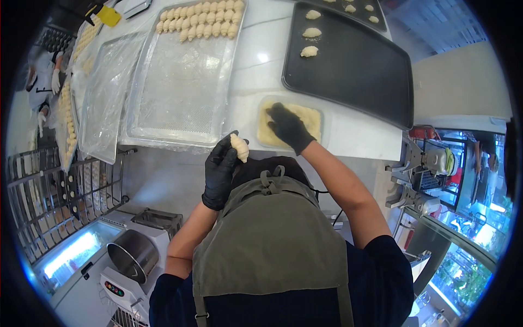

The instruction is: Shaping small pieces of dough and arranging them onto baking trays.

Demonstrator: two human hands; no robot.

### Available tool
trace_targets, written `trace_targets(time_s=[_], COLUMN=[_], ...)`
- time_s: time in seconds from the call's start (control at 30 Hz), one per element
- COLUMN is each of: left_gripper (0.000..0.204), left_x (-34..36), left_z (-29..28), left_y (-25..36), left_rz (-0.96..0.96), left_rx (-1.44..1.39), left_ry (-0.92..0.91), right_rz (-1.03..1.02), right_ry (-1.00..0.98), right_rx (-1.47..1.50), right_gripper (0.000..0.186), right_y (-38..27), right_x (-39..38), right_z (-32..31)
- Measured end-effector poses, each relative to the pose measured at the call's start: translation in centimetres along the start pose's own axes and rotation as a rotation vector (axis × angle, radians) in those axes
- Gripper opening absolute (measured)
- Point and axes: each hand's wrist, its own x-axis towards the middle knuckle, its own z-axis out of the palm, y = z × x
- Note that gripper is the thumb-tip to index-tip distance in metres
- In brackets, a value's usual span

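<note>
My left hand (219, 166), in a black glove, grips a pale, ridged, unbaked croissant (239, 147) near the table's front edge. The dough piece is held upright between thumb and fingers. To the right, my black-gloved right hand (290, 127) reaches into a shallow, clear rectangular container (322, 124). Fine yellowish crumbs (309, 117) fill it, and my fingertips touch them. Those fingers are dark and smeared, so whether they pinch anything is unclear.
Rows of unbaked croissants (204, 20) sit on a plastic-covered perforated tray (174, 117). Beyond the container lies a dark baking tray (354, 65) with a few spaced croissants (309, 51). Plastic covers another tray (103, 101) at left. A metal mixing bowl (133, 255) stands lower left.
</note>
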Motion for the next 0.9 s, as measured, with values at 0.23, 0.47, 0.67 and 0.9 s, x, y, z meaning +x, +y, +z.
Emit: trace_targets(time_s=[0.23,0.47,0.67,0.9], left_gripper=[0.052,0.049,0.042,0.041], left_x=[1.5,6.4,11.5,14.4], left_z=[0.6,2.8,7.1,7.8], left_y=[0.3,-0.3,-4.4,-11.2], left_rz=[0.033,0.145,0.304,0.486], left_rx=[0.049,0.517,1.143,1.296], left_ry=[-0.099,-0.279,-0.548,-0.819], right_rz=[0.197,0.178,0.491,0.680], right_ry=[0.087,0.448,0.515,0.450], right_rx=[0.345,1.276,1.822,1.578], right_gripper=[0.040,0.047,0.047,0.047], right_y=[2.0,0.9,-1.7,-1.3], right_x=[-2.1,-6.5,-9.1,-12.9], right_z=[-1.3,-7.8,-12.2,-15.5])
